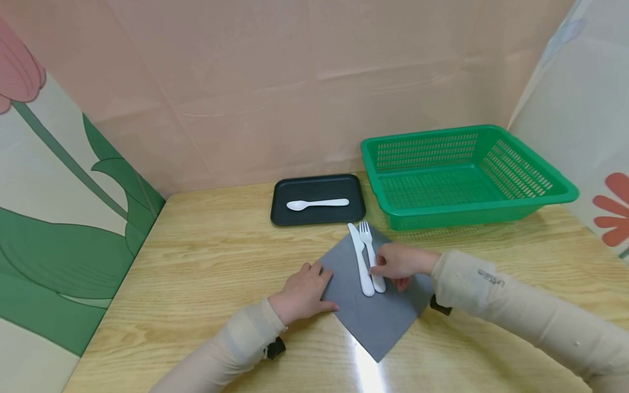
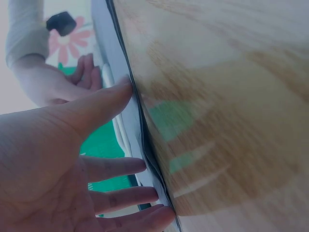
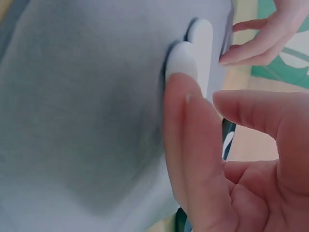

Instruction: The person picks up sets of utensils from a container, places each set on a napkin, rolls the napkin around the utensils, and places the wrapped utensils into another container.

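Nearest, at the lower centre of the head view, a grey square napkin (image 1: 375, 333) lies cornerwise on the wood-grain table (image 1: 196, 273). At its left edge the left hand (image 1: 304, 292) spreads its fingers and thumb apart, touching the napkin without grasping anything. Right of centre, the right hand (image 1: 399, 262) has its fingertips on the handle of a white plastic fork (image 1: 371, 254); whether the thumb pinches it too, I cannot tell. The fork lies on the napkin, just right of a white plastic knife (image 1: 361, 262). The step in hand looks like setting the fork straight beside the knife; the next move calls for a light touch that leaves the knife undisturbed. Farther up, a black rectangular tray (image 1: 319, 188) bears a white plastic spoon (image 1: 319, 203); at upper right stands a green slotted plastic basket (image 1: 462, 217).
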Tool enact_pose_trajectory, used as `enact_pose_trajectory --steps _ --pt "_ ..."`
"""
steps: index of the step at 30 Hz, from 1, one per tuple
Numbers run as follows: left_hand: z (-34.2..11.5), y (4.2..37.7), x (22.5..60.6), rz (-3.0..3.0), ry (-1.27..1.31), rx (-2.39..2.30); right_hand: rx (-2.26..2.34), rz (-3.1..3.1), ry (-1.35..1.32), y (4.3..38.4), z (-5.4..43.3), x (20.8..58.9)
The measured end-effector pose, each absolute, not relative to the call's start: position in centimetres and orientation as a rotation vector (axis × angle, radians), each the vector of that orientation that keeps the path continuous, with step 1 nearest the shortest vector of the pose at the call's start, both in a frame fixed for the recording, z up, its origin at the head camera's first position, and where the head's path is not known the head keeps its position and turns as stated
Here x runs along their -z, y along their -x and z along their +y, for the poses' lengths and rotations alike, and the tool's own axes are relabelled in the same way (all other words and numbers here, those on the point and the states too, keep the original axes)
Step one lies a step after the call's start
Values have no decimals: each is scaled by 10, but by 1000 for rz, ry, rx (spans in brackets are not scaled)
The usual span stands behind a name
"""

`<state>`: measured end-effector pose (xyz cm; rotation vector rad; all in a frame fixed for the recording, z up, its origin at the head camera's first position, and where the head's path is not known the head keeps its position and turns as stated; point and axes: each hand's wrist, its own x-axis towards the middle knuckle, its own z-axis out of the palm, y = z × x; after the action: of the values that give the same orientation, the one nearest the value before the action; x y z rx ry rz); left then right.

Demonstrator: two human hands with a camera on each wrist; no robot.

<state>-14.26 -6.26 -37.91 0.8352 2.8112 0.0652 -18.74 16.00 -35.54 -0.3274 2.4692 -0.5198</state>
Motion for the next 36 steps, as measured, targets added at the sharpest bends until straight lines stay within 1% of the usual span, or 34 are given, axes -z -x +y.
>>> enact_pose_trajectory --steps 11,25,36 --pt "-63 143 379 2816 -835 -64 461 2554 390 202 151 349" --pt "-63 142 377 2818 -833 -59 419 2759 598 226 134 344" --pt "-63 141 378 2836 -858 -69 542 2863 640 241 122 352"
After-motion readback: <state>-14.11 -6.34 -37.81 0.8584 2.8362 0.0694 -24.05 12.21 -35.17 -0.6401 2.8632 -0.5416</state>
